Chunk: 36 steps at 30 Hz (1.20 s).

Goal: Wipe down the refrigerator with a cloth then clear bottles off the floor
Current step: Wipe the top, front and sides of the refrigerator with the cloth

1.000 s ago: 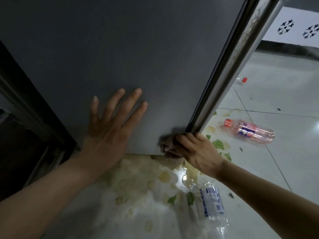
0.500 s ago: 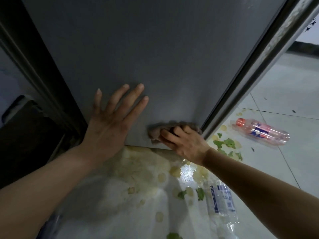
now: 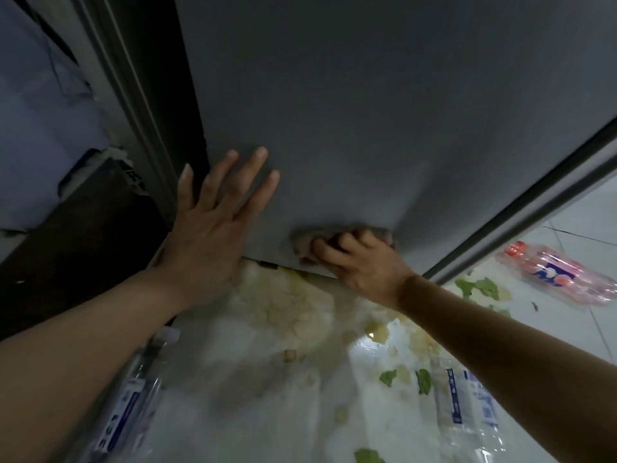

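Refrigerator [image 3: 384,111], grey door panel; cloth [image 3: 305,240] bunched in right hand [image 3: 364,267], curled grip, at lower edge. Left hand [image 3: 208,228] flat on panel, fingers spread. Floor [image 3: 267,412]: wet spill, lettuce scraps, clear bottles [image 3: 467,406], pink bottle [image 3: 564,274]. Risks: slipping on spill; bracing hand shifting door; cloth dragging into mess.

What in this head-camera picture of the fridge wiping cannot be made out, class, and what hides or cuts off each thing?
- Cloth: mostly covered by the right hand; its size is unclear.
- Clear bottle on the left: partly hidden by the left forearm, label blurred.
- Clear bottle on the right: its top lies under the right forearm.
- Pink bottle: cut off by the right edge.
- Refrigerator: top out of frame.
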### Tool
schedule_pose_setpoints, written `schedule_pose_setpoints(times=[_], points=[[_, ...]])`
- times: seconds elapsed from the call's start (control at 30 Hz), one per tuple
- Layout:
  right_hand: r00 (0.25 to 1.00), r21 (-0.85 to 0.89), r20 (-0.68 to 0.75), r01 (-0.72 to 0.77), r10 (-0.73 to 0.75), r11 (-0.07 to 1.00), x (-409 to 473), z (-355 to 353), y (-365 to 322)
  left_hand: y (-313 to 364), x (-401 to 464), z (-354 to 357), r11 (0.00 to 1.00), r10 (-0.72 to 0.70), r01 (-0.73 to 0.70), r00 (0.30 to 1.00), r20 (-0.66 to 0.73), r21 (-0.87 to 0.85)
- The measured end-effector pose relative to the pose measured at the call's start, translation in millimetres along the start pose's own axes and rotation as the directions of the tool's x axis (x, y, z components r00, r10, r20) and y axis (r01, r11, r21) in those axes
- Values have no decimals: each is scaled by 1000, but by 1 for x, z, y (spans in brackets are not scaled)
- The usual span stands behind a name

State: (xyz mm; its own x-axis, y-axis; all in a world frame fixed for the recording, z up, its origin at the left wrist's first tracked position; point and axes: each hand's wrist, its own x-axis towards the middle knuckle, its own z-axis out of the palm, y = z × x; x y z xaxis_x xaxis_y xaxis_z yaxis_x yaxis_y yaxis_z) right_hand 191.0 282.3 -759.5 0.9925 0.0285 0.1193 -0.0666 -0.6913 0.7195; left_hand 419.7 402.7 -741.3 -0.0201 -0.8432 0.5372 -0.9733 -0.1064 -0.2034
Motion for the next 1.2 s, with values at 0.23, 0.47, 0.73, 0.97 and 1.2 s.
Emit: schedule_pose_setpoints(times=[0.23, 0.47, 0.73, 0.97, 1.2], points=[[976, 28, -122, -181, 183, 983, 17, -25, 8, -11, -9, -1, 997, -59, 61, 997, 49, -43], [816, 104, -370, -439, 444, 892, 53, -28, 27, -33, -18, 13, 989, -50, 65, 992, 116, -130], [992, -17, 130, 6, -4, 1000, 74, -8, -32, -36, -20, 0, 960, -43, 90, 983, 178, -264], [821, 122, -386, -407, 421, 905, 114, -40, 22, -56, -27, -11, 929, -158, 240, 945, 287, -280], [988, -37, 134, 76, -71, 996, 132, -10, -43, -58, -44, -7, 869, -229, 364, 896, 380, -335]])
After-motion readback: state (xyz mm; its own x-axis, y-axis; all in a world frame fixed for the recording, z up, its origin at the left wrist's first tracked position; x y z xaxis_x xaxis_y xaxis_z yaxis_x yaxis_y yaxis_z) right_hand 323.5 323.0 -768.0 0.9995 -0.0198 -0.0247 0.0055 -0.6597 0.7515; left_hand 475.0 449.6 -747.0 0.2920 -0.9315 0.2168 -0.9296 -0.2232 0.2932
